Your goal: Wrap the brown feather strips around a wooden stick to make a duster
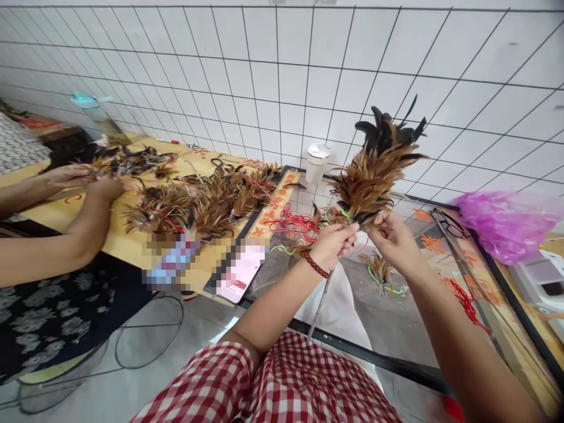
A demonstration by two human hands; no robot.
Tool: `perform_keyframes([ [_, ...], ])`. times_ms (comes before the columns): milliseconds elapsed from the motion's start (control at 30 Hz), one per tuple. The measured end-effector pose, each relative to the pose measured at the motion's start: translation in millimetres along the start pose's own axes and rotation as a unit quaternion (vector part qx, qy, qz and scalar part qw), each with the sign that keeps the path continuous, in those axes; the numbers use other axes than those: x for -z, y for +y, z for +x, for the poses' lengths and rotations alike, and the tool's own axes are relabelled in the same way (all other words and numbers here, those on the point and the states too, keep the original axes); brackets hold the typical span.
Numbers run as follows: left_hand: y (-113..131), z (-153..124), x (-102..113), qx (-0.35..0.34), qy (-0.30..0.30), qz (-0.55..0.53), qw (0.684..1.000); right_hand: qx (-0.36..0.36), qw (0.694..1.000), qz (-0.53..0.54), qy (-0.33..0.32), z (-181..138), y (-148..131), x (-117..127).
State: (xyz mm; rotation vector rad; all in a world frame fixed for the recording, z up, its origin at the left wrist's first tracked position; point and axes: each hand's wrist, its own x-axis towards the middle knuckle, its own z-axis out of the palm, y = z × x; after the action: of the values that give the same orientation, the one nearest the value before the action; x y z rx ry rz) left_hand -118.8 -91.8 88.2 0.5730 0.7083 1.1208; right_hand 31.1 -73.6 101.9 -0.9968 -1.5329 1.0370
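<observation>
A feather duster (372, 170) with brown and black feathers stands tilted up above the glass-topped table. Its thin stick (321, 305) slants down toward my lap. My left hand (333, 244), a red bead bracelet at the wrist, is closed round the stick just below the feathers. My right hand (392, 238) pinches at the base of the feathers; what lies between its fingertips is too small to make out. Red cords (295, 224) lie in a tangle left of my hands. A small feather bundle (379, 270) with a green cord rests on the glass below.
At left, a co-worker's hands (94, 179) work over feathers. Bunches of feathers (198, 202) cover the wooden table beside me. A phone (241, 273) lies at the table edge. A white cup (316, 164) stands by the tiled wall. Glasses (452, 223) and a purple plastic bag (506, 226) are at right.
</observation>
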Motion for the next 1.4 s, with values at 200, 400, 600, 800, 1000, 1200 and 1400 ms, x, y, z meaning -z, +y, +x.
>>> perform_keyframes([
  [200,-13,9,4,0.022,0.03,-0.006,0.999,0.069,0.975,-0.213,0.009,-11,-9,-20],
  [400,-9,15,5,-0.003,0.037,-0.049,0.998,0.066,0.958,-0.279,0.013,-16,-2,-17],
  [600,-2,9,13,0.02,-0.05,-0.099,0.994,-0.019,0.994,-0.11,-0.003,-13,15,-10],
  [800,-6,-4,10,-0.062,0.025,0.087,0.994,-0.119,0.987,0.079,-0.07,-19,7,-20],
  [1000,-8,-13,-2,-0.05,0.021,0.119,0.991,-0.141,0.986,0.089,-0.014,-17,-11,-19],
  [1200,-10,-22,5,-0.151,0.064,0.312,0.936,-0.144,0.979,0.14,0.027,-13,-10,-28],
  [1400,-19,-25,6,-0.131,0.077,0.31,0.939,-0.165,0.966,0.181,0.079,-11,-6,-46],
])
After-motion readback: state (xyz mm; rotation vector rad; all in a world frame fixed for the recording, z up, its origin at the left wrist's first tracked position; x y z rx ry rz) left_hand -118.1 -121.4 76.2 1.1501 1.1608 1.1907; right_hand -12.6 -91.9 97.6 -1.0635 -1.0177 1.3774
